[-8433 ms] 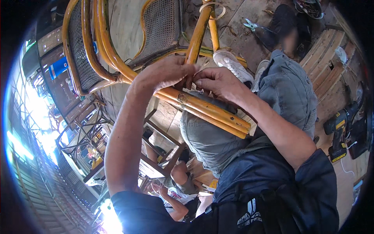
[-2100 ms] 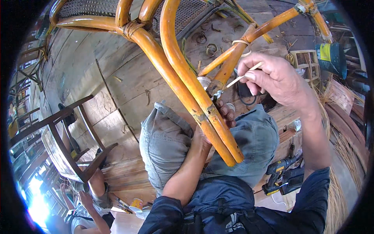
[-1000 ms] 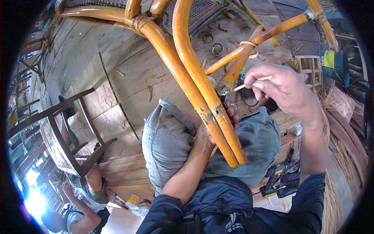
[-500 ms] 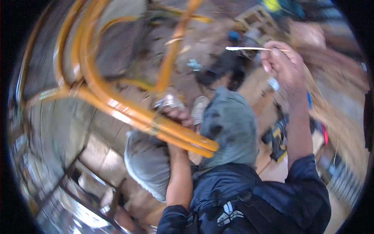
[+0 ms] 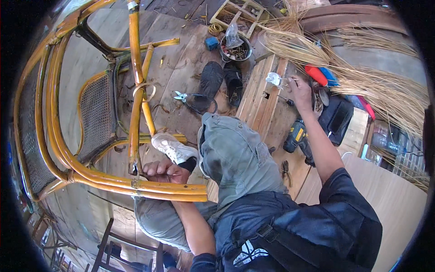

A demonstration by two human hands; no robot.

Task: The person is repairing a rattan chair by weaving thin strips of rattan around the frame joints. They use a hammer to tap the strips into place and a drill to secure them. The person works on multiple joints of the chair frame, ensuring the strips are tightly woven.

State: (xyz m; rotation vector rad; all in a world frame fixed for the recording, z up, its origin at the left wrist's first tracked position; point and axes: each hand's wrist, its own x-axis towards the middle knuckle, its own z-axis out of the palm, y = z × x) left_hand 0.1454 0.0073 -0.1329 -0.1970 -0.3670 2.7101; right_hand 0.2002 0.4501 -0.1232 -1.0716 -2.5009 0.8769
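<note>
A chair of orange-yellow rattan poles (image 5: 97, 170) with woven cane panels lies tipped at my left. My left hand (image 5: 164, 171) is closed round its frame, with curled fingers beside the double pole that crosses my lap. Out to the right, my right hand (image 5: 300, 96) pinches a thin stick (image 5: 285, 80). The stick's far end is at a small white container (image 5: 273, 78), which sits on the wooden planks (image 5: 259, 102). Whether the tip is inside the container is too small to tell. A loose cane ring (image 5: 144, 85) hangs round the chair's upright pole.
Cutting pliers (image 5: 181, 96) lie on the floor near my feet. Beyond them stands a bucket of screws (image 5: 235, 52) beside a divided wooden box (image 5: 226, 17). A yellow-black drill (image 5: 297, 134) is below my right forearm. Cane strands (image 5: 380, 97) spread along the right.
My right hand has lowered toward the white container, bringing the white-tipped stick down to it. My left hand stays on the chair frame. The view has shifted and is sharper.
</note>
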